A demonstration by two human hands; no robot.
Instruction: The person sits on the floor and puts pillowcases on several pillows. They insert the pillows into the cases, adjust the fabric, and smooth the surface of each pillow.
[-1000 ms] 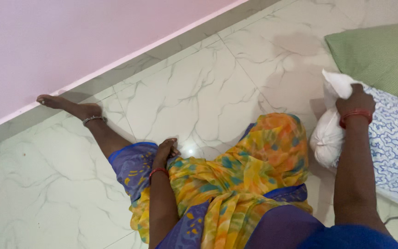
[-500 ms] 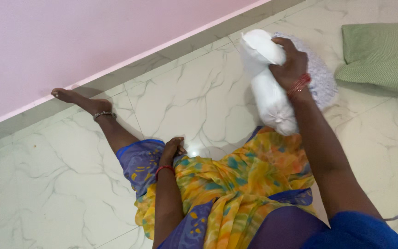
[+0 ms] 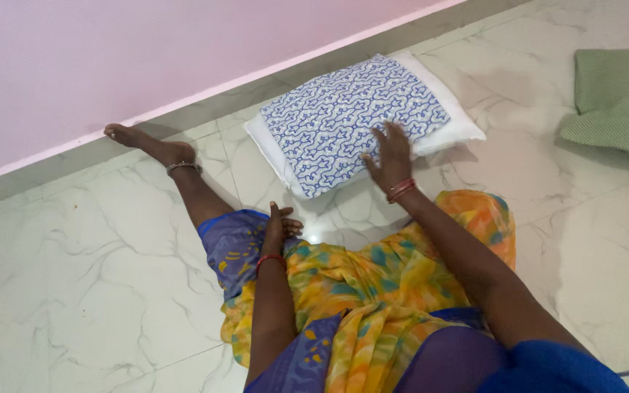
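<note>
Head view, looking down at a seated person on a white marble-patterned tile floor. Right hand lay flat on the near edge of the pillow, fingers spread and open, palm down — pressing on it, not gripping; red bangles at that wrist. Pillow was white with a blue-and-white patterned cover over most of its top; it lay flat on the floor, one long side just beside the base of the pink wall, white ends showing at both short sides. Left hand rested on the left knee over the blue and yellow printed garment, fingers loosely extended, holding nothing; red bangle at the wrist. Left leg was stretched out toward the wall; the left foot touched the skirting, with a metal anklet above it. The pillow's left corner sat near that ankle but apart from it. A green cloth-covered cushion lay at the right edge of frame — well apart from the pillow and only partly in view.
</note>
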